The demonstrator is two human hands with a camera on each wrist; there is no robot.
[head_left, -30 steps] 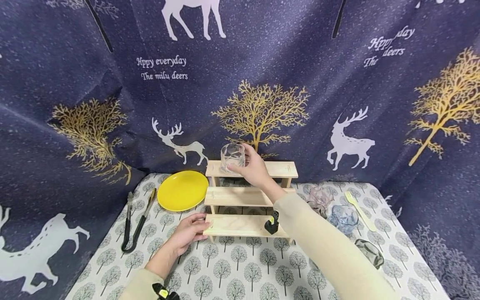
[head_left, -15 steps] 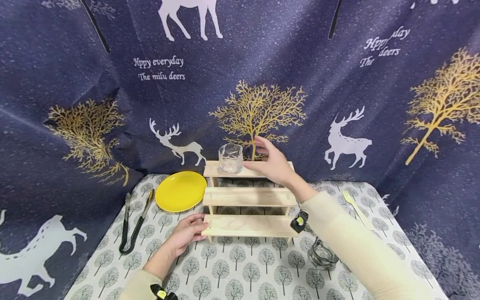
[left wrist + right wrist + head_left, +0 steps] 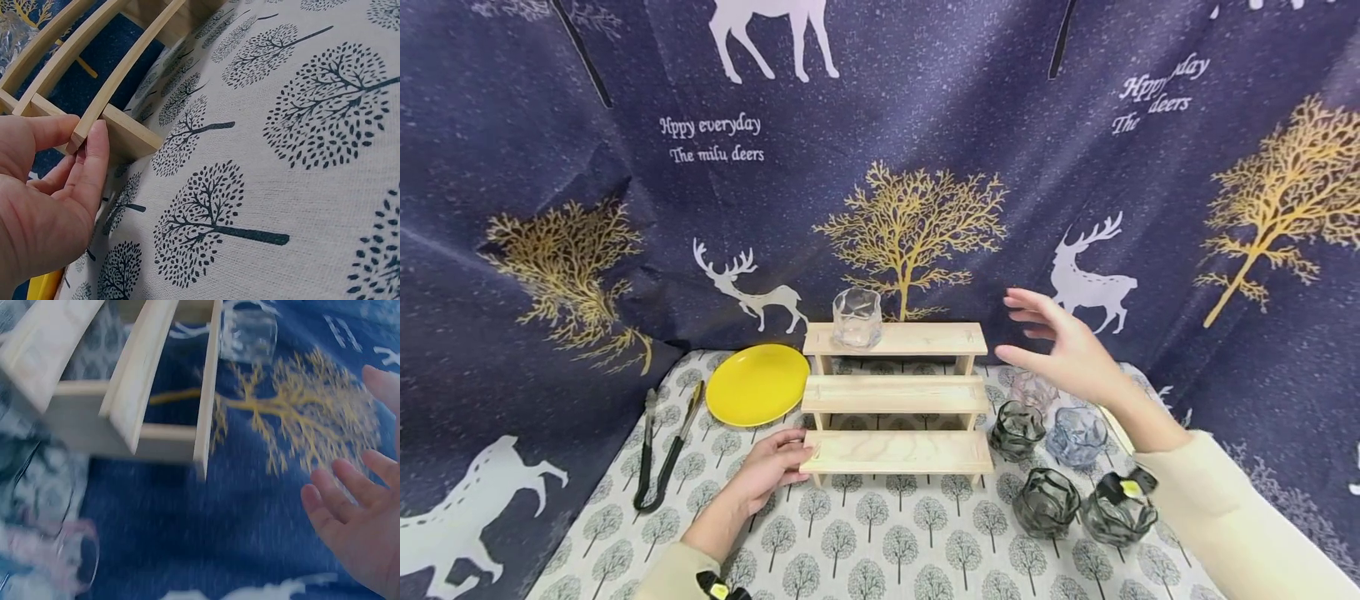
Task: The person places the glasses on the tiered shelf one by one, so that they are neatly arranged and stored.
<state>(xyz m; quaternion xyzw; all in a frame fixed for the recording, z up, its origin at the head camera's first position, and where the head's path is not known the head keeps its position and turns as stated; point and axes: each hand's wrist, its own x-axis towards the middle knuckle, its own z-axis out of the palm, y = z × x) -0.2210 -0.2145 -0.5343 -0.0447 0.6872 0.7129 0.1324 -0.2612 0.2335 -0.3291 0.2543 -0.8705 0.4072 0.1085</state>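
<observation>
The left hand (image 3: 765,472) pinches the left end of the lowest board of a three-step wooden shelf (image 3: 895,451); in the left wrist view its thumb and fingers (image 3: 95,150) are on the board's corner. On the top step, near its left end, stands a clear glass (image 3: 857,319). The right hand (image 3: 1067,346) is in the air to the right of the shelf, fingers spread and holding nothing. Below it on the cloth are a pink glass (image 3: 1034,390), a blue glass (image 3: 1076,437) and several dark grey glasses (image 3: 1047,502).
A yellow plate (image 3: 757,385) lies left of the shelf, with black-handled tongs (image 3: 664,457) further left. A fork, mostly covered by the right forearm, lies at the right. Behind the table (image 3: 842,542) hangs a dark blue cloth (image 3: 865,100) with deer and trees.
The right hand let go of the clear glass on the top step and moved right, past the shelf's end. The left hand kept its grip on the lowest board.
</observation>
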